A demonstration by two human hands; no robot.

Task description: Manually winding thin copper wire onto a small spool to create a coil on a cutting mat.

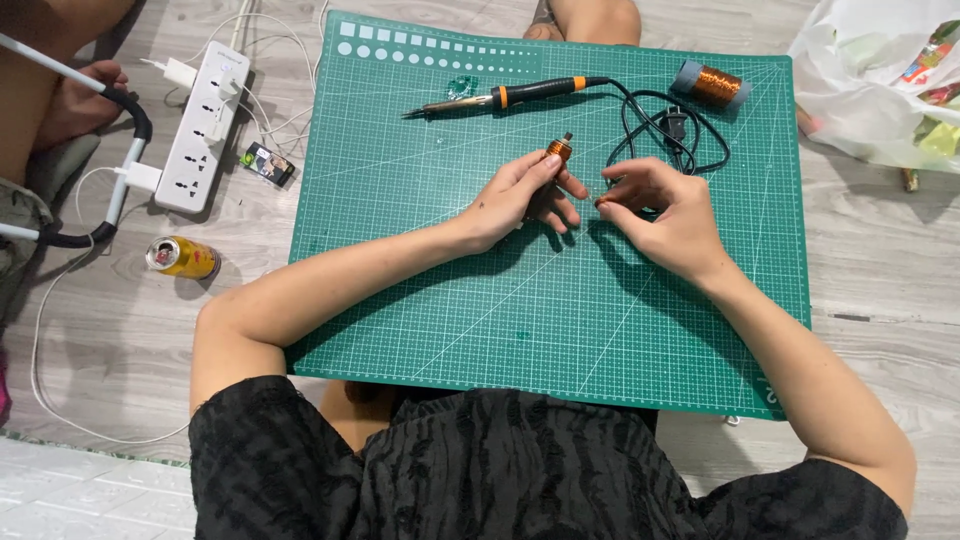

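On a green cutting mat (560, 320) my left hand (522, 195) grips a small cylinder wound with copper wire (557, 151), its dark tip pointing away from me. My right hand (660, 205) hovers just to the right of it, fingers pinched together as if on a thin wire end, too fine to see clearly. A soldering iron (505, 97) with a black and orange handle lies on the mat beyond my hands, and its black cord (665, 130) is coiled close to my right hand.
A spool of copper wire (712, 84) lies at the mat's far right corner. Left of the mat are a white power strip (203, 125) with plugs, a small dark object (269, 164) and a yellow can (182, 257). A white plastic bag (880, 80) sits far right. Another person's foot (585, 20) touches the far edge.
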